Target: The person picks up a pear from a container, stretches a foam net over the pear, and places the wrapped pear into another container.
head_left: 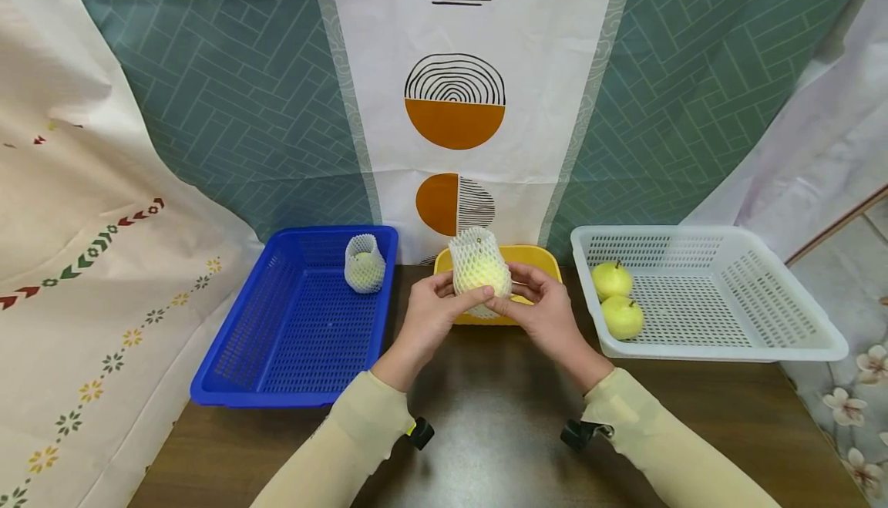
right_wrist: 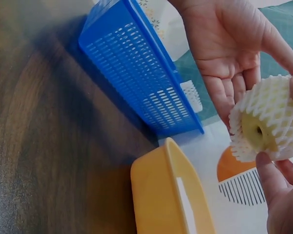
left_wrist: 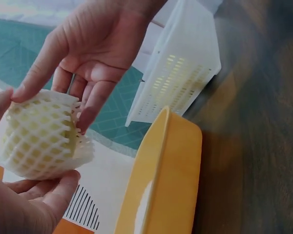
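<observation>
Both hands hold one yellow-green pear in a white foam net sleeve, up over the yellow bin. My left hand grips its left side and my right hand its right side, thumbs toward me. In the head view the pear's stem shows within the sleeve's open top. The right wrist view shows the fruit's bare underside with its dark blossom end, framed by the net's lower edge. Fingers behind the fruit are partly hidden.
At left, a blue basket contains one netted pear near its right wall. Two bare pears, a rear one and a front one, lie along the left side of the white basket. A patterned cloth hangs behind the brown table.
</observation>
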### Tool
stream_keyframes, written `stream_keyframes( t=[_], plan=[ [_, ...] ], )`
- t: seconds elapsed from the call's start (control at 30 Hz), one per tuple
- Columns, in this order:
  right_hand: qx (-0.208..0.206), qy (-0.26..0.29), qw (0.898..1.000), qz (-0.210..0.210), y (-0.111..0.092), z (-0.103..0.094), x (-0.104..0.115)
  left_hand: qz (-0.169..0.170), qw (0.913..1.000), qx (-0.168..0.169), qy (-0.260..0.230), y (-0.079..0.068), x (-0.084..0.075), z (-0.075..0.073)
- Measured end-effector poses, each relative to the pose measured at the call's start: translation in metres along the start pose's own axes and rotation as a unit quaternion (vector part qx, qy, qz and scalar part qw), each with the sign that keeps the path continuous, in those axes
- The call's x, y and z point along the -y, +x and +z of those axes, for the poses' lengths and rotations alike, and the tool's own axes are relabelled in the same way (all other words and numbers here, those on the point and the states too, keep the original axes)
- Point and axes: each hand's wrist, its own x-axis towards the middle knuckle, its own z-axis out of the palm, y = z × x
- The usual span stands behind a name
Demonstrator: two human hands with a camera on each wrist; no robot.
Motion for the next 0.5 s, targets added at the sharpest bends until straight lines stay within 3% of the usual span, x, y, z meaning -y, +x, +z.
stream_keyframes(
  t=[0.23, 0.5],
  plan=[
    [-0.014, 0.009, 1.000, -0.006, -0.001, 0.006, -0.004, -0.012, 0.9989, -0.001, 0.044, 0.000, -0.004, -0.002],
    [-0.010, 0.032, 0.999, -0.004, -0.001, 0.015, -0.003, -0.047, 0.9949, -0.015, 0.088, 0.002, -0.008, -0.007]
  ],
)
